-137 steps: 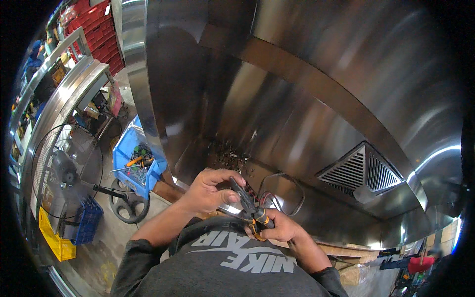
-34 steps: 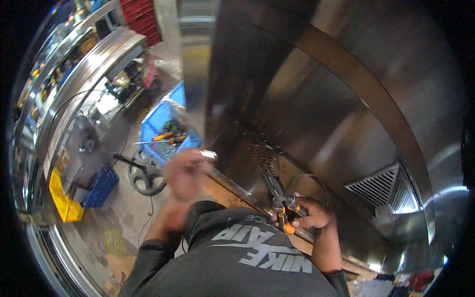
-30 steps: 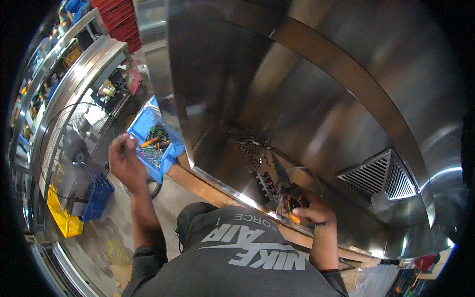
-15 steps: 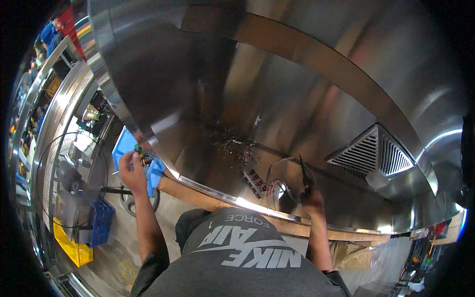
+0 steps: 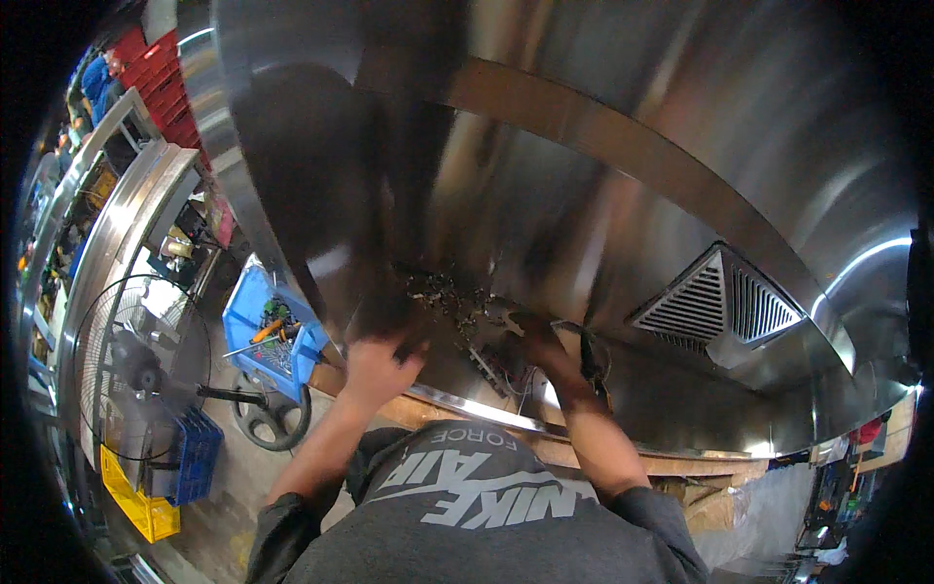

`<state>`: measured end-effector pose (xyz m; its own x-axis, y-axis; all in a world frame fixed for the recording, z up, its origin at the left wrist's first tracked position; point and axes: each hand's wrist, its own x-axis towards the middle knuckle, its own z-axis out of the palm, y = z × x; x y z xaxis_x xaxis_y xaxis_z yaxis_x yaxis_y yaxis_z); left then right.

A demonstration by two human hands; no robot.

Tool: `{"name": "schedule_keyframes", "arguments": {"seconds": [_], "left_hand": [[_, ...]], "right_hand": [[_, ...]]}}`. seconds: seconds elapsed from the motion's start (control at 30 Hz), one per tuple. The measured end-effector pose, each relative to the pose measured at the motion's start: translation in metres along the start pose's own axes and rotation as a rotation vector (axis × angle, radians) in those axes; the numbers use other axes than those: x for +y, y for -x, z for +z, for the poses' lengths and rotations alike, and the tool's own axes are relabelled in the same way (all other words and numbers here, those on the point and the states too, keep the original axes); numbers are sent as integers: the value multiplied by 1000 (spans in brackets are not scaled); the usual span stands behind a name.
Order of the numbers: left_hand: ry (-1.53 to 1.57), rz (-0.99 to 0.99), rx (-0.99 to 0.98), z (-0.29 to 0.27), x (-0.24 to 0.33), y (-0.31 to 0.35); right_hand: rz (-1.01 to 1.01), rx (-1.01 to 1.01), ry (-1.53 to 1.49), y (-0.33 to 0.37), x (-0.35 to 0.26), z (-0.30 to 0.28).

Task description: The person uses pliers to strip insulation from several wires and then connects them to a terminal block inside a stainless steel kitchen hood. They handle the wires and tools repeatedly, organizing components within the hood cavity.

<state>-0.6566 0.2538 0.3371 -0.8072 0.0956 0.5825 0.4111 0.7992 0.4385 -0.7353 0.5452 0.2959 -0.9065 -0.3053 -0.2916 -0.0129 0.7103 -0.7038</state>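
Observation:
Over the near side of a large shiny steel panel, my left hand (image 5: pixel 382 368) hovers with bent, blurred fingers. Whether anything is in them does not show. My right hand (image 5: pixel 545 348) reaches inward, its dark fingers beside a heap of small metal parts (image 5: pixel 449 295). What those fingers do is hard to make out. Just below them lies a narrow strip that looks like a terminal block (image 5: pixel 489 372), with wires beside it. A dark plier-like tool (image 5: pixel 590 358) rests to the right of my right hand, apart from the fingers.
A blue bin (image 5: pixel 239 319) with small hardware and an orange-handled tool stands left of the panel. Further left are a black pedestal fan (image 5: pixel 141 375), a yellow crate (image 5: pixel 146 511) and a blue crate (image 5: pixel 197 456). A slatted vent (image 5: pixel 725 297) sits on the panel's right.
My left hand has moved right, from the blue bin to over the panel. My right hand has let go of the dark tool and moved left toward the small parts.

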Motion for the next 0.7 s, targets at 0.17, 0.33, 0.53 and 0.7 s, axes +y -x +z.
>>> {"name": "schedule_keyframes", "arguments": {"seconds": [0.17, 0.33, 0.53, 0.7], "left_hand": [[111, 0, -287, 109, -92, -28], [100, 31, -347, 162, -114, -47], [188, -217, -369, 141, -63, -56], [234, -230, -560, 61, -3, -88]], "right_hand": [[-155, -139, 365, -26, -26, 16], [-243, 6, 246, -40, -6, 37], [-419, 14, 423, -70, -8, 72], [-312, 181, 324, -96, 2, 102]]}}
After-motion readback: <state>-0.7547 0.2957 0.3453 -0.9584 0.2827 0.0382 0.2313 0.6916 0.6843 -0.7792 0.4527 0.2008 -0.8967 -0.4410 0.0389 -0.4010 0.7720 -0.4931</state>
